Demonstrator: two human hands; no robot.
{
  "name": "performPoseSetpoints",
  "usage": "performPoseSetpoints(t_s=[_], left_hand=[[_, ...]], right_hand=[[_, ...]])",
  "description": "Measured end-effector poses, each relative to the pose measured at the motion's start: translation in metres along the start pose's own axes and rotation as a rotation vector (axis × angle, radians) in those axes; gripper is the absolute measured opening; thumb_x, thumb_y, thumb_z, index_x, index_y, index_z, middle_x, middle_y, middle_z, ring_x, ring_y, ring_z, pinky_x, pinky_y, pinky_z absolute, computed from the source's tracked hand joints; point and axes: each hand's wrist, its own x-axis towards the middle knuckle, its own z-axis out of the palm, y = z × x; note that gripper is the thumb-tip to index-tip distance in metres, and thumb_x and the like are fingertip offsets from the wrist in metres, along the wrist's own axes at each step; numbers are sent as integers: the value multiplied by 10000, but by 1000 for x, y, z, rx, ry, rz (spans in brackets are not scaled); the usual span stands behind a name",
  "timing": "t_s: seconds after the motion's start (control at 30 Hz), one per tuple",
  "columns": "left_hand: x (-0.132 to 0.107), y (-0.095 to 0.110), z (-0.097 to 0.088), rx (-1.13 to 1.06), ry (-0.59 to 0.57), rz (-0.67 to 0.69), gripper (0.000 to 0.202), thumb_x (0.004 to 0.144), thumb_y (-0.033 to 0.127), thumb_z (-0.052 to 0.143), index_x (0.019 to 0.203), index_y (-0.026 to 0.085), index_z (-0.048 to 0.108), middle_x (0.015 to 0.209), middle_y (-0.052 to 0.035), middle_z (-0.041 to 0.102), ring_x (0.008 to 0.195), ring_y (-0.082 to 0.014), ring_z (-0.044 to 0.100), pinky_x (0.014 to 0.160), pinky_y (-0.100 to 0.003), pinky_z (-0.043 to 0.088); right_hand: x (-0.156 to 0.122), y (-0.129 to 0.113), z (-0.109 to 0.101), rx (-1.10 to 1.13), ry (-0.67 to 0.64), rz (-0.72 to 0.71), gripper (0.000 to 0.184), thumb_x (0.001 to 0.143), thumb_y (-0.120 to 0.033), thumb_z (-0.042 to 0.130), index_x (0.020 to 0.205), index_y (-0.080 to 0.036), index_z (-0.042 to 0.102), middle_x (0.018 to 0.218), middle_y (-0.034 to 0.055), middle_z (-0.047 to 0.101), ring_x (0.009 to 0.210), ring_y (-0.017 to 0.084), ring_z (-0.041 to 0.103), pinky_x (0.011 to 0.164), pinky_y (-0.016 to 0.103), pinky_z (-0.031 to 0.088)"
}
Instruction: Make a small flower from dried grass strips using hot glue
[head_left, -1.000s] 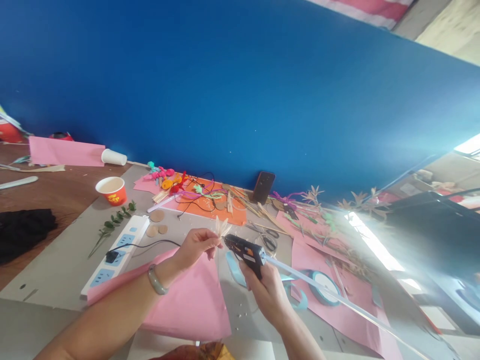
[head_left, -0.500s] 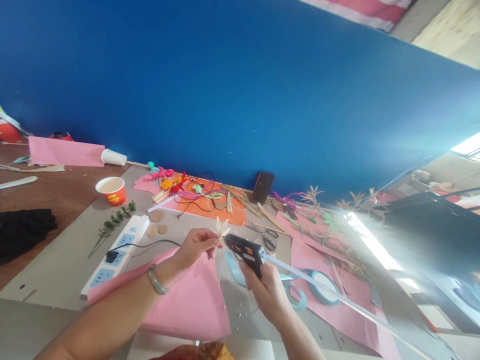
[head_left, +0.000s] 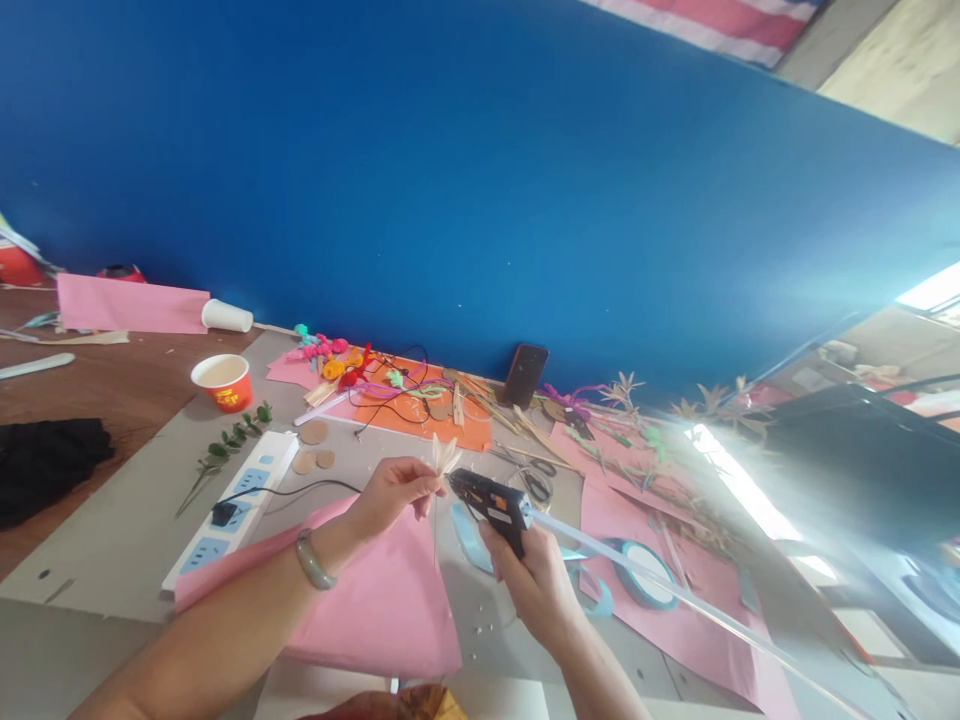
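Note:
My left hand (head_left: 390,497) pinches a small pale straw flower (head_left: 445,456) by its thin stem, holding it upright above a pink paper sheet (head_left: 375,600). My right hand (head_left: 532,580) grips a black hot glue gun (head_left: 491,503) with a long clear glue stick (head_left: 675,597) trailing back to the right. The gun's nozzle points left and almost touches the flower's base. A bracelet sits on my left wrist.
A white power strip (head_left: 232,507) with a black plug lies at left beside a green sprig (head_left: 225,450). Behind stand a red paper cup (head_left: 223,381), an orange sheet (head_left: 420,410) with coloured craft bits, scissors (head_left: 534,480), a phone (head_left: 526,374) against the blue wall, and tape rolls (head_left: 645,573).

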Motion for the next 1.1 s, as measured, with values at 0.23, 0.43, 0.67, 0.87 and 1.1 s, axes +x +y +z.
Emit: performPoseSetpoints(t_s=[0.23,0.43,0.67,0.87,1.1], left_hand=[[-1,3,2,20,-12,1,229,719,326,721,649,118,653,479,9,580,403,-66,471,436,-205,370],[0,0,0,20,-10,10,232,721,324,720,659,114,645,608,-38,660,421,-63,483,443,-213,381],[0,0,0,6,6,1,236,701,324,733,654,116,633,660,-53,689,416,-60,485,438,-216,383],[-2,3,2,-8,16,-3,229,698,316,735,645,120,628,638,-45,688,411,-63,493,449,-223,393],[-2,-1,3,-20,16,-7,215,699,312,736,668,120,643,674,-56,704,420,-69,510,445,-219,387]], right_hand=[[-3,3,1,23,-25,-19,426,897,-447,419,547,-206,411,464,-17,454,466,133,436,474,252,294],[-1,3,2,2,25,-13,453,892,-442,425,504,-208,405,418,-30,388,434,123,395,463,255,281],[0,3,2,48,79,0,462,866,-439,467,472,-208,398,403,-31,382,416,116,384,442,253,272],[0,1,9,388,358,119,309,762,-441,613,603,-182,558,458,-25,481,444,129,442,467,261,339],[15,-1,32,1072,347,331,249,641,-312,750,783,-177,596,593,-24,569,486,87,421,470,227,319]])
